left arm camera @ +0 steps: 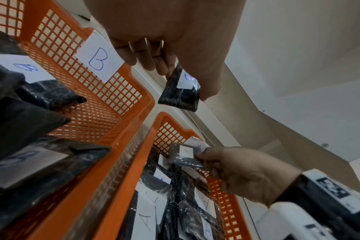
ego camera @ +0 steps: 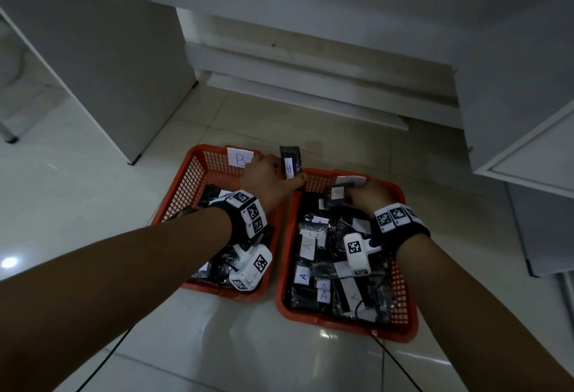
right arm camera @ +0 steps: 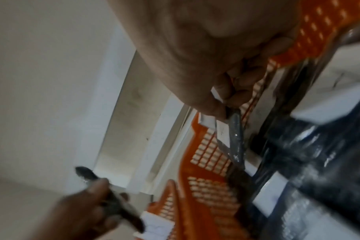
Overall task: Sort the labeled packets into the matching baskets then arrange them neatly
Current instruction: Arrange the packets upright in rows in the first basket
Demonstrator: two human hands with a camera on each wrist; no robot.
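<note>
Two orange mesh baskets sit side by side on the floor. The left basket (ego camera: 198, 174) carries a card marked B (ego camera: 239, 158); the right basket (ego camera: 400, 273) carries a card at its far rim (ego camera: 351, 179). My left hand (ego camera: 273, 177) pinches a black packet labeled A (ego camera: 290, 164), held upright above the gap between the baskets' far corners. The same packet (left arm camera: 180, 91) shows in the left wrist view. My right hand (ego camera: 363, 196) grips another black packet with a white label (ego camera: 335, 196) over the far end of the right basket. Its letter is unreadable.
Several black packets labeled A (ego camera: 307, 247) fill the right basket; black packets labeled B (left arm camera: 29, 68) lie in the left one. White cabinets (ego camera: 99, 59) stand at left and right (ego camera: 528, 130), a low white ledge (ego camera: 307, 93) behind. Glossy floor tiles (ego camera: 248, 345) lie in front.
</note>
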